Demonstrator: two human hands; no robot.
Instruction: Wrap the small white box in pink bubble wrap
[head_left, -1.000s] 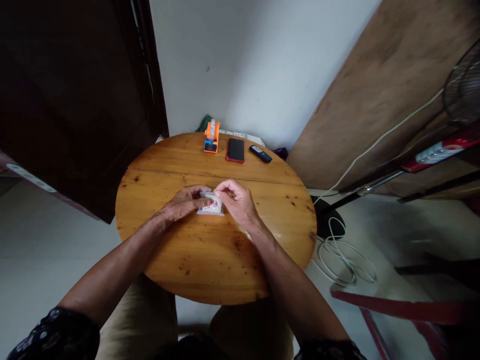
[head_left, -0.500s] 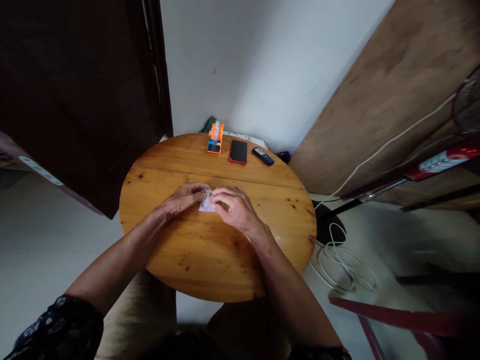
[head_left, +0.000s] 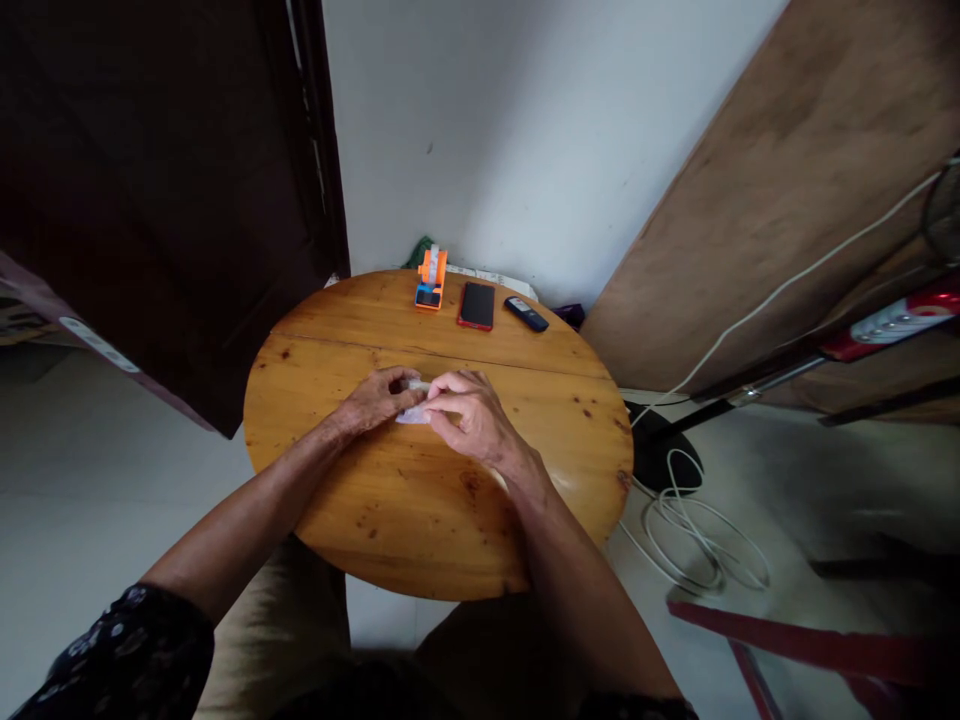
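A small pale, crinkled piece that looks like thin plastic or paper (head_left: 412,414) lies between my hands near the middle of the table. My left hand (head_left: 376,400) is closed on its left side, thumb and fingers pinching it. From the right, my right hand (head_left: 472,412) meets it with thumb and forefinger pressed together at its edge. Fingers cover much of the piece, so its exact kind cannot be made out.
The round wooden table (head_left: 360,510) carries an orange and blue tape dispenser (head_left: 430,278), a red-edged smartphone (head_left: 476,305) and a dark handheld device (head_left: 526,313) along its far side. A white cable (head_left: 697,545) coils on the floor at the right, beside a fan stand (head_left: 667,450).
My right fingers have drawn closer together in a pinch at the piece. My left thumb has shifted over it, covering more. The camera view has turned slightly.
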